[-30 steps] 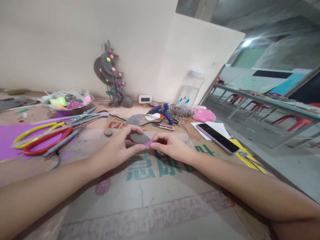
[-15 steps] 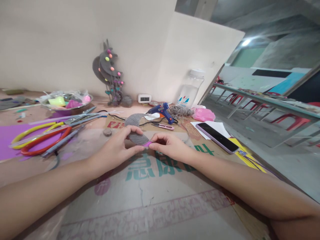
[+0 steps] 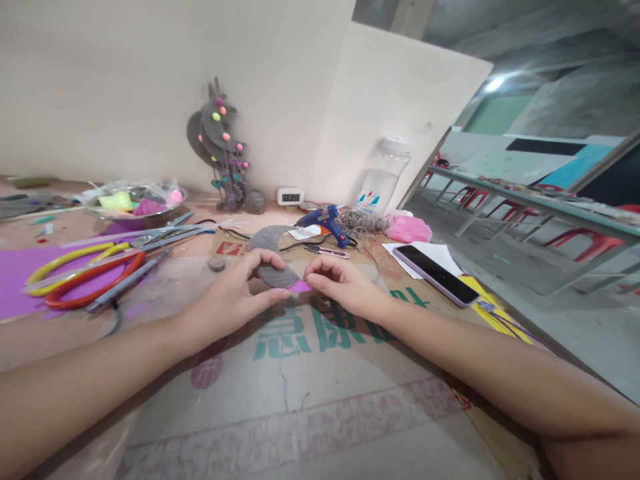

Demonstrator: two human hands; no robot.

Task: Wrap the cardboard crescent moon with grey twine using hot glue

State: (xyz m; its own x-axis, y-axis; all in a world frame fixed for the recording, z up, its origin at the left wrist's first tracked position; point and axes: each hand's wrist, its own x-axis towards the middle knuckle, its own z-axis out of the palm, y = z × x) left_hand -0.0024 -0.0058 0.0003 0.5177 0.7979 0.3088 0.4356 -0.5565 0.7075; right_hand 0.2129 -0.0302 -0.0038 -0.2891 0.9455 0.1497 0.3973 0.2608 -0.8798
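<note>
A crescent shape wound with grey yarn (image 3: 273,275) is held just above the cardboard by my left hand (image 3: 250,283). The thumb lies below it and the fingers curl over its outer side. At its right end a bare purple tip (image 3: 301,287) shows. My right hand (image 3: 337,283) is beside that tip, thumb and forefinger pinched together; what is between them is too small to make out. Behind the hands are a blue glue gun (image 3: 325,223), a pink utility knife (image 3: 333,253) and a tangle of grey yarn (image 3: 363,222).
Scissors with yellow and red handles (image 3: 93,277) lie at left on purple sheet (image 3: 15,283). A bowl of coloured pieces (image 3: 175,208), a yarn-wrapped ornament (image 3: 220,147), a timer (image 3: 290,196) and a bottle (image 3: 383,177) line the back. A phone (image 3: 435,275) lies right.
My right fingertips have shifted slightly up and right, off the purple tip, so more of it shows. My left hand keeps its hold on the crescent.
</note>
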